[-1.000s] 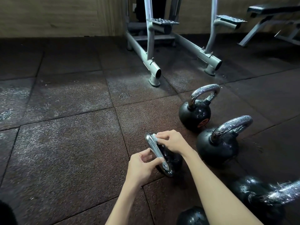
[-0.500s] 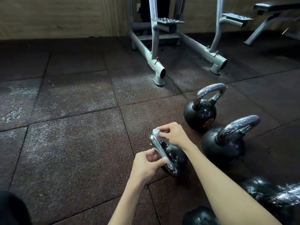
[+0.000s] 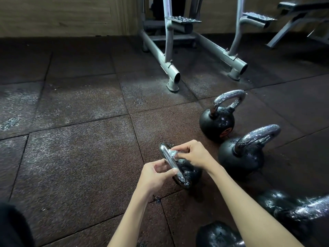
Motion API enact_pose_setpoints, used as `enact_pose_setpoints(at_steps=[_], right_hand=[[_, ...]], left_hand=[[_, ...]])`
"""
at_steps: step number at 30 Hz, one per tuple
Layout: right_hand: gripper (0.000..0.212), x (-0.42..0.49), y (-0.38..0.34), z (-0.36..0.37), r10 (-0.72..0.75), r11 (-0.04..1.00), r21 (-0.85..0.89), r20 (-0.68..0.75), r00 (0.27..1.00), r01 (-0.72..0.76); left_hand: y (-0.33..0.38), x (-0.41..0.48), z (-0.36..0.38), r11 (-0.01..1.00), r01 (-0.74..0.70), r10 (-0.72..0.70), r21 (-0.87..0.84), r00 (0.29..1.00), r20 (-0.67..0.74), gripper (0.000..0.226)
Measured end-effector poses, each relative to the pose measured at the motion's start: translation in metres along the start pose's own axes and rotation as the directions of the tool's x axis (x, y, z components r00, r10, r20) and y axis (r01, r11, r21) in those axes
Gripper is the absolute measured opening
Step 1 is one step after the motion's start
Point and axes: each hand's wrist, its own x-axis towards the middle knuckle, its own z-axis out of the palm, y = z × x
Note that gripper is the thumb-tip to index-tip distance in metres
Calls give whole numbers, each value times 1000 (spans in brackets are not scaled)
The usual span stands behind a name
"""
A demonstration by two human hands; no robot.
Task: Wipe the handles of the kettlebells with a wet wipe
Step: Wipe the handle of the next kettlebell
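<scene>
Moved the wet wipe [image 3: 173, 154] only a tiny bit since half a second ago, off the far tip of the shiny handle [image 3: 170, 162] and toward its middle. Pinching the wipe with the right hand [image 3: 194, 154], fingers curled, and pressing it on the side of the bar. Gripping the near end of the same handle with the left hand [image 3: 154, 173], thumb on top and fingers curled under. Most likely done to stop the kettlebell [image 3: 191, 172] from rolling during the rubbing. Seems to be kept tipped toward 9 o'clock, maybe to reach all the way round the bar. Resting on the dark floor mats [image 3: 80, 157], right in front of both arms.

Now for counting. Five kettlebells in view. One under the hands. From there, a second kettlebell [image 3: 216, 122] standing up at 1 o'clock, and a third kettlebell [image 3: 240, 155] standing up at 3 o'clock, close to each other. Then a fourth kettlebell [image 3: 284, 207] at 4 o'clock and a fifth kettlebell [image 3: 219, 234] at 5 o'clock, both cut off by the edge. Lined up near each other, probably to make going from one to the next easy. Cannot tell which of them are clean already.

One wipe. Two hands. One grey machine frame [image 3: 169, 68] at 12 o'clock, and one bench [image 3: 302, 8] far off at 1 o'clock.
</scene>
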Motion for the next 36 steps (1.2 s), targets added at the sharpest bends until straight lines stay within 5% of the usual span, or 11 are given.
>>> enact_pose_setpoints(at_steps=[4, 10, 26, 30, 36], right_hand=[[23, 6, -14, 1, -43, 998, 33, -93, 995, 47], [24, -23, -10, -6, -44, 999, -6, 64, 997, 44], [25, -69, 1, -8, 21, 1000, -3, 14, 1000, -21], [24, -76, 2, -12, 8, 996, -94, -1, 1000, -8], [25, -72, 2, -17, 53, 982, -183, 39, 998, -45]], left_hand=[[3, -1, 3, 1000, 6, -6, 22, 1000, 8, 30], [-2, -1, -7, 999, 36, -36, -10, 999, 26, 35], [1, 12, -12, 994, 93, -95, -49, 994, -56, 57], [8, 13, -13, 992, 123, -123, -18, 992, -19, 33], [18, 9, -16, 991, 136, -136, 18, 991, -6, 56]])
